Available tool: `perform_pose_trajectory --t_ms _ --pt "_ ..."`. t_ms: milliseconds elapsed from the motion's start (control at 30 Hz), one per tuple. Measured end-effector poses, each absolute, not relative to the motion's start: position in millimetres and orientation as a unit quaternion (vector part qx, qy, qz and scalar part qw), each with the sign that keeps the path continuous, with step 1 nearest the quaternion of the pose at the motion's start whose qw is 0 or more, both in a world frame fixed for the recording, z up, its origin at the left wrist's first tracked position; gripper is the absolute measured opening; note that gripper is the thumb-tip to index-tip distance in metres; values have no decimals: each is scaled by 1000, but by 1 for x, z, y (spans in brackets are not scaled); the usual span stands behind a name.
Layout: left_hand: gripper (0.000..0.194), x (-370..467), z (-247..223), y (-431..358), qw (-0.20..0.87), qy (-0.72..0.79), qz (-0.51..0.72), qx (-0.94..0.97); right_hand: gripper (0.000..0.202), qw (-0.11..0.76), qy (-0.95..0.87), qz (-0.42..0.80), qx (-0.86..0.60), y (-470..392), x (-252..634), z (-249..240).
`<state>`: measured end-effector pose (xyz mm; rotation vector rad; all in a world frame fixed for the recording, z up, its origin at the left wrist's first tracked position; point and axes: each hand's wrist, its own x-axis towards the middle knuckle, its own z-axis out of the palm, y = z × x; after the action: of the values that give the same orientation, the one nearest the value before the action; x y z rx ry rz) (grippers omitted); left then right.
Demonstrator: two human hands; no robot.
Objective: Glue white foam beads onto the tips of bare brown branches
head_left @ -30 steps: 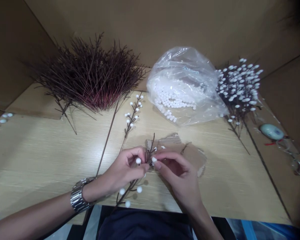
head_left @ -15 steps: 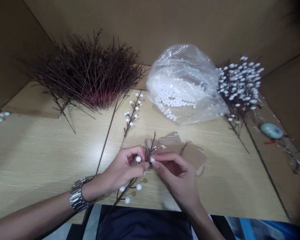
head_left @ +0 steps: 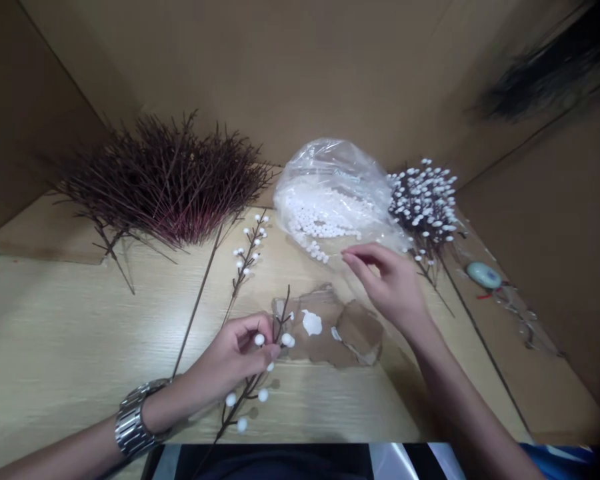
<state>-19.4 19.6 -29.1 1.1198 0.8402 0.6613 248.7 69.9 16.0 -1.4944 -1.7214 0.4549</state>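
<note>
L hand: silver metal-link watch on wrist just behind it, shiny segmented band. R hand: bare, incl. wrist & forearm. V. dk clothing below both hands.

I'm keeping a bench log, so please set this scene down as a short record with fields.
Left hand: holds a twig bearing white balls
Right hand: at the near edge of the bag; contact and hold unclear
Bag: clear plastic, white balls inside
Back left: pile of bare twigs
Beside bag, right: balled bunch
Between pile and bag: balled sprig, lying
Before bag: torn cardboard with white patch
</note>
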Motion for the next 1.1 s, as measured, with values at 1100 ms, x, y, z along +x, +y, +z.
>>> perform_pose_trajectory --t_ms 1100 --pt "31 -25 -31 15 730 305 279 545 16 308 -669 562 -376 66 218 30"
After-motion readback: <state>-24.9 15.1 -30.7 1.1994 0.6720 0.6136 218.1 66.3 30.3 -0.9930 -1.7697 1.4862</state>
